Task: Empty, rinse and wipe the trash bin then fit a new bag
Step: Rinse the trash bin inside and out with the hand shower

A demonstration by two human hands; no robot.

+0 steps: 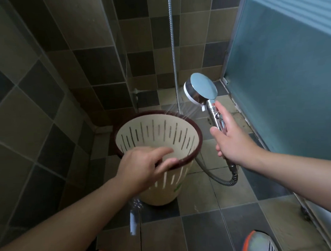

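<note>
At centre frame I have the bin (158,142) tilted off the floor, my left hand (143,167) pinching its dark rim, right hand (230,139) wrapped around the shower head (201,88); it looks light, stiff, slotted plastic, likely slippery wet, so the rim seems the best hold.

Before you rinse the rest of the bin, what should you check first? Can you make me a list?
1. Bin empty inside: ok, no trash shows, though the bottom is hidden.
2. Left hand holds the rim: ok, fingers curl over the dark edge.
3. Right hand holds the shower head by its handle: ok.
4. Water running: ok, thin streams leave the head.
5. Spray landing in the bin: cannot tell, the streams cross the far rim.
6. Hose clear of the bin: ok, it loops beside it.
7. Shoes out of the spray: ok, they stand nearer than the bin.
</note>
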